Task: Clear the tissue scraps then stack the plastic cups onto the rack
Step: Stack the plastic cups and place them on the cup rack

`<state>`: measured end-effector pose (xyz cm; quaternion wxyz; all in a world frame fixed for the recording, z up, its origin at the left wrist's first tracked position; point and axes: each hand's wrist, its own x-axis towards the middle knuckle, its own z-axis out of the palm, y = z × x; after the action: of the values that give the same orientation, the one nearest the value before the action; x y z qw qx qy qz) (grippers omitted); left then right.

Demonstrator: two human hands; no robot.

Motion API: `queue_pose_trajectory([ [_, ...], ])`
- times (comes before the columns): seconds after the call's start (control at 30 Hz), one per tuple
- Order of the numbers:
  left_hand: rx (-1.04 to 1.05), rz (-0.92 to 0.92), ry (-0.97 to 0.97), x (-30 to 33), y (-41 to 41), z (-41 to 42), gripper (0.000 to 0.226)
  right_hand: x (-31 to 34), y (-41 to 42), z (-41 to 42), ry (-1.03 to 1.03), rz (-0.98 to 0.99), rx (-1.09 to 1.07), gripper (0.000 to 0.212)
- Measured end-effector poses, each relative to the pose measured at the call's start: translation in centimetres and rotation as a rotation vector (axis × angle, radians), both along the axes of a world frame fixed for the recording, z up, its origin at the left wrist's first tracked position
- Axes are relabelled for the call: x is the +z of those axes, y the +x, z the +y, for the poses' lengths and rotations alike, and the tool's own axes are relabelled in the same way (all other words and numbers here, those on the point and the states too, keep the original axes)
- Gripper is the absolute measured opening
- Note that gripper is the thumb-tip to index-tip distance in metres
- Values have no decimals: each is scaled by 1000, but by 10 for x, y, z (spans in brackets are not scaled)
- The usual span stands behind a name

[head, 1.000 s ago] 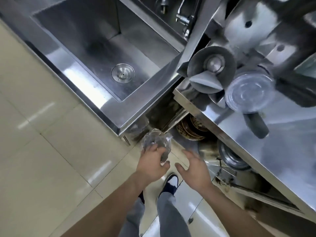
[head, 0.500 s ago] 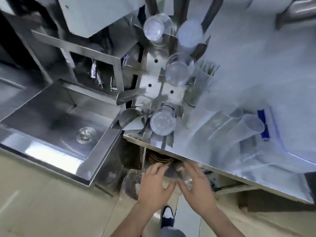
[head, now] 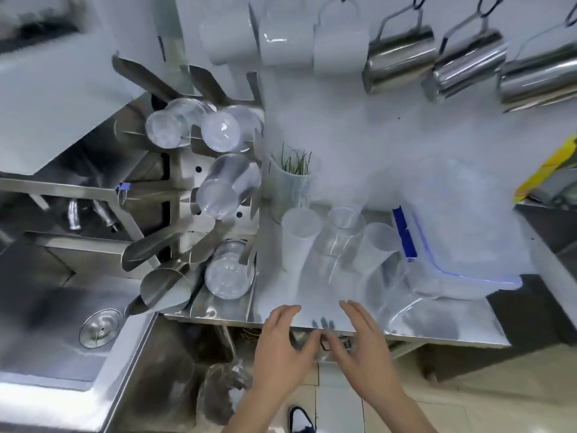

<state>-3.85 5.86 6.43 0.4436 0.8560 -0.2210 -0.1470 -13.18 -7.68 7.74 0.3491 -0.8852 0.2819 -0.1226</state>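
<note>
At counter (head: 437, 326) edge, both hands (head: 324, 348) spread, empty, near cups (head: 340, 242).

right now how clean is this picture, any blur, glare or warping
Head view: wide-angle warp bends the counter edge and fans out the hanging steel jugs; motion blur smears the clear cups and back wall; glare streaks the sink rim; both hands fairly sharp.

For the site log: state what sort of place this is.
Probably a drinks-shop or café prep kitchen: a steel wall rack holding clear plastic cups, shiny steel pitchers hanging on hooks, and a stainless sink beside the steel counter.
</note>
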Motion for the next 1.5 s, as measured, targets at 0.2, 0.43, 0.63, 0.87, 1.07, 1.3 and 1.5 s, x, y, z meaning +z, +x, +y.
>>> queue_pose_trajectory([
  [0.2, 54, 63, -44, 18, 24, -36, 56, 22, 15, -49, -15, -76, -48, 54],
  [0.43, 235, 39, -121, 25, 60, -80, 64, 41, 46, -118, -8, -161, -111, 56],
  [0.63, 375, 14, -212, 27, 81, -107, 68, 40, 72, -175, -101, -45, -121, 74],
  [0.87, 502, -30, -201, 14, 103, -122, 90, 31, 94, -203, -140, 141, -78, 97],
  [1.07, 502, -4, -205, 11, 111, -127, 90, 30, 99, -209, -117, 193, -70, 105],
  [1.3, 533, 31, -205, 10, 115, -130, 78, 32, 99, -213, -74, 181, -61, 103],
  [1.5, 533, 46, -174, 11, 120, -132, 79, 43, 90, -217, -32, 99, -63, 103],
])
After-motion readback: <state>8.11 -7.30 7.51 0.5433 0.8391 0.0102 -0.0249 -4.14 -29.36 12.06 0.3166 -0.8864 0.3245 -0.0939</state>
